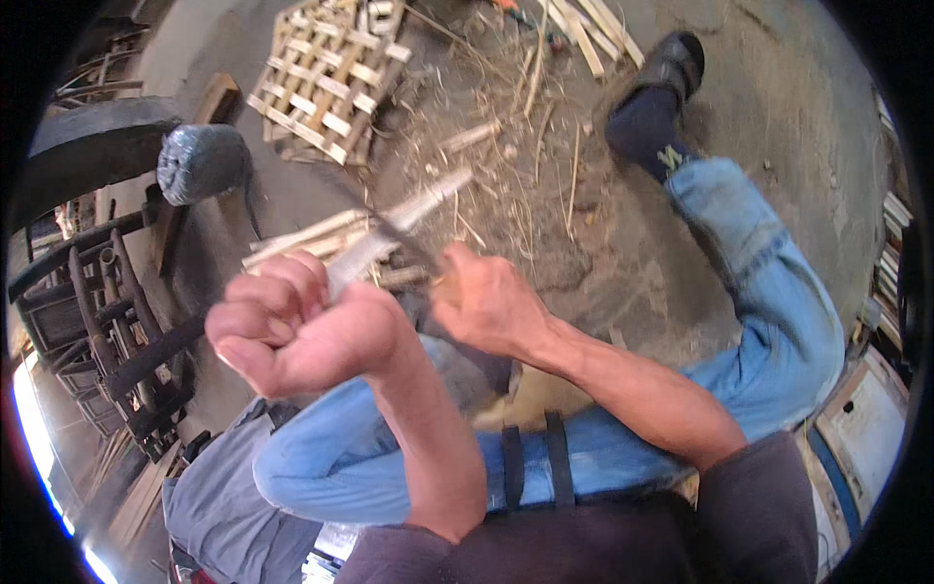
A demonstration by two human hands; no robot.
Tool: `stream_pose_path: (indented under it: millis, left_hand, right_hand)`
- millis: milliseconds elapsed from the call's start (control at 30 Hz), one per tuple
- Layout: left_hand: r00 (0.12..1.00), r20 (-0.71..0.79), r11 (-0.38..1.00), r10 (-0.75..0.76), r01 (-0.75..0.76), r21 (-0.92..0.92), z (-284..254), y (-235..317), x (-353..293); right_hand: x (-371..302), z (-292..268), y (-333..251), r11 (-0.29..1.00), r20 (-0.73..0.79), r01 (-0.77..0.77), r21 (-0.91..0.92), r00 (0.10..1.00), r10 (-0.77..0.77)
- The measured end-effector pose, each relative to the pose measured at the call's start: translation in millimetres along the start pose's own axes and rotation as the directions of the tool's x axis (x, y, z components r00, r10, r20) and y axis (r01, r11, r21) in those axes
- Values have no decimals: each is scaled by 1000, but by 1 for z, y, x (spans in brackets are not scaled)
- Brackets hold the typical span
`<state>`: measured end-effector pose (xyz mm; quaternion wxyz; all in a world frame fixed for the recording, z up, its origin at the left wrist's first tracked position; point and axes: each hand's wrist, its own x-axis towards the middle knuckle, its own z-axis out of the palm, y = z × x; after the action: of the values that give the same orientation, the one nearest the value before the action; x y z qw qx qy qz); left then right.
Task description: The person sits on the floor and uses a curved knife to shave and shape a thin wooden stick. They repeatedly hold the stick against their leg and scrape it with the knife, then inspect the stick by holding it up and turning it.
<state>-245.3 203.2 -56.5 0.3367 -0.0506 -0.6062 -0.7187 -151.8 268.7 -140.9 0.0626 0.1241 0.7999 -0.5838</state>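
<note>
My left hand [292, 326] is curled closed, its wrist bent. A pale, flat wooden strip [428, 200] runs from between its fingers and palm away to the upper right. In my right hand [491, 302] the fingers are wrapped round the handle of a knife. The dark knife blade [394, 231] points up and left across the strip and is smeared by motion. Where blade and strip overlap, I cannot tell whether they touch.
A woven slat panel [331, 78] lies on the floor ahead, among shavings and loose strips [593, 34]. Dark wooden chair frames [126, 321] stand at left, beside a plastic-wrapped bundle [202, 164]. My jeans-clad leg [759, 263] stretches out at right.
</note>
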Motion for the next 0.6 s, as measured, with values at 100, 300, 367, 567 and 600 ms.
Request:
stream_pose_path:
  millis: [100, 300, 367, 567, 600]
  left_hand:
    - [999, 36, 1000, 12, -13, 27, 7, -1, 2]
    - [1000, 19, 1000, -13, 13, -10, -8, -1, 4]
    - [998, 52, 999, -26, 28, -33, -2, -3, 1]
    - [1000, 4, 1000, 12, -11, -14, -6, -5, 5]
    - [1000, 20, 1000, 7, -7, -19, -6, -3, 6]
  right_hand:
    - [10, -3, 64, 997, -19, -62, -43, 998, 61]
    - [-4, 8, 14, 998, 33, -46, -52, 998, 48]
    - [8, 4, 45, 995, -13, -47, -83, 999, 46]
    - [-13, 15, 18, 997, 14, 81, -19, 997, -81]
    - [0, 7, 7, 989, -44, 139, 47, 990, -137]
